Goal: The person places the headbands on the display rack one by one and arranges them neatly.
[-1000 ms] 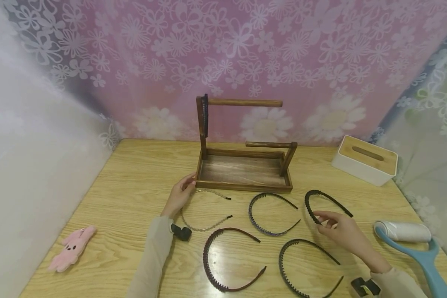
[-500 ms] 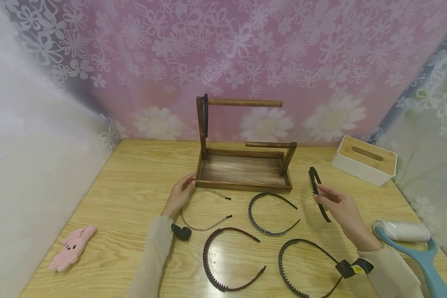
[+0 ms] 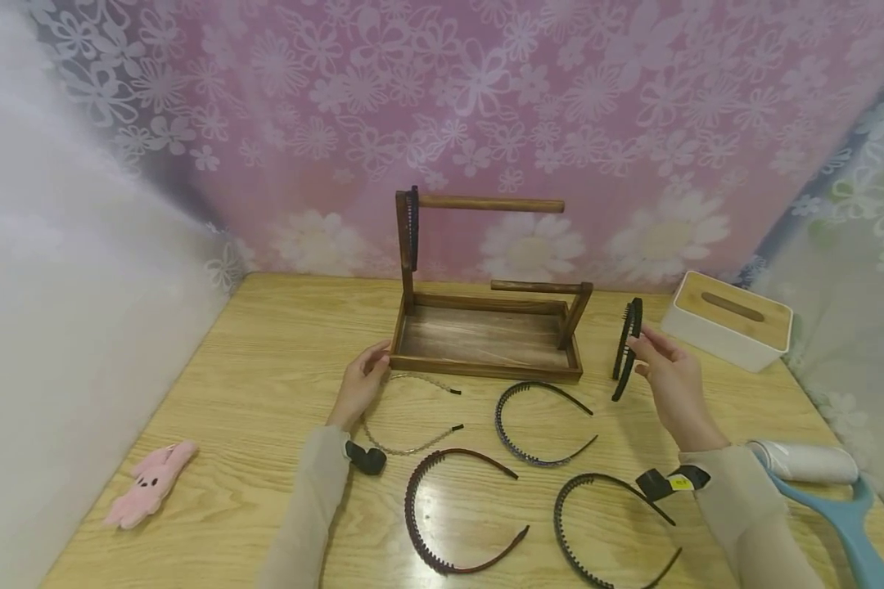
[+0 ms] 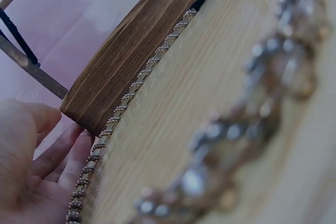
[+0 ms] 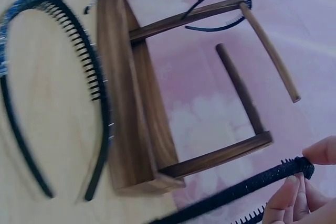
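My left hand [image 3: 361, 388] grips the front left corner of a dark wooden stand [image 3: 486, 368], a shallow tray with two raised bars. The left wrist view shows thumb and fingers [image 4: 71, 153] at that corner. To the right of the stand, my right hand [image 3: 674, 384] pinches a black toothed headband [image 5: 231, 192], lifted off the table and seen nearly edge-on. Another dark headband [image 3: 413, 237] hangs at the left end of the upper bar [image 3: 493, 203]. The lower bar [image 3: 538, 287] bears nothing. A clear beaded headband [image 3: 405, 451] lies by my left hand.
On the wooden table lie a blue-black headband [image 3: 502, 433], a dark red one [image 3: 412, 511] and a black one [image 3: 560, 523]. A tissue box [image 3: 729, 327] stands at the back right, a blue-handled lint roller [image 3: 810, 462] at the right. A pink plush toy [image 3: 151, 484] lies at left.
My right hand has lifted the black headband from the table, turned it upright and carried it away from me, towards the stand's right side. My left hand stays at the stand's corner.
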Action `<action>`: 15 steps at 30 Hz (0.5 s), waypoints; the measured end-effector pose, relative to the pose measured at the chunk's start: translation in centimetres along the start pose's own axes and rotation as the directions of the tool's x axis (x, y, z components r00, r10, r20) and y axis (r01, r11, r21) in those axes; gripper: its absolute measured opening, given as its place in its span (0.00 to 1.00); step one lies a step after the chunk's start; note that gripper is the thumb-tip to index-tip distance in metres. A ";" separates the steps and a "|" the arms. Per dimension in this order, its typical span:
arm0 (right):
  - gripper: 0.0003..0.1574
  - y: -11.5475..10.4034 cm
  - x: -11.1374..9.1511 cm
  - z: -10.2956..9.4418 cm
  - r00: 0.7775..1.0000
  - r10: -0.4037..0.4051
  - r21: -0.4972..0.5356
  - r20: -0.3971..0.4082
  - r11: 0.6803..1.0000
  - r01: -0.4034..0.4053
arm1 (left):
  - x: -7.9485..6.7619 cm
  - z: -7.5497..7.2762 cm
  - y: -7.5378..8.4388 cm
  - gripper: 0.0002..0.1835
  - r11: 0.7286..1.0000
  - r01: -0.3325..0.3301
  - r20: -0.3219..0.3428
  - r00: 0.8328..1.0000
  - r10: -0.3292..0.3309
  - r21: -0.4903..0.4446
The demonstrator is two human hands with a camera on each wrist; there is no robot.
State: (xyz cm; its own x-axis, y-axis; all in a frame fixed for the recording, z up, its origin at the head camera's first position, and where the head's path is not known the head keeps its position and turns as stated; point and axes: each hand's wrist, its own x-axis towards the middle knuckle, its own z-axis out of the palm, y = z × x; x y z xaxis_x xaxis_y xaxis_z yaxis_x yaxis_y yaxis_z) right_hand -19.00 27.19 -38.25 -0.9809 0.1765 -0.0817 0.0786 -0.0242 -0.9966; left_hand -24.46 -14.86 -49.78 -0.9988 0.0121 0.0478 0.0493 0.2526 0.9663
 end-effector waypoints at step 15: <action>0.45 -4.5 2.0 2.1 0.992 -0.125 0.292 0.025 0.950 0.112 | -0.6 1.0 0.5 0.20 0.995 -0.044 -0.079 0.996 0.036 -0.094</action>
State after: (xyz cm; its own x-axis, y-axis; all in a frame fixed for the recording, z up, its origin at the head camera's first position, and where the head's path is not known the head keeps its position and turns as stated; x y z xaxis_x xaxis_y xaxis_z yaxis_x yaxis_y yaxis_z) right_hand -21.66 25.57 -33.93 -0.9871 0.1539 0.0436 -0.0874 -0.2905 -0.9529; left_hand -23.85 -13.77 -49.62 -0.9932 -0.0551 0.1029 0.0929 0.1602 0.9827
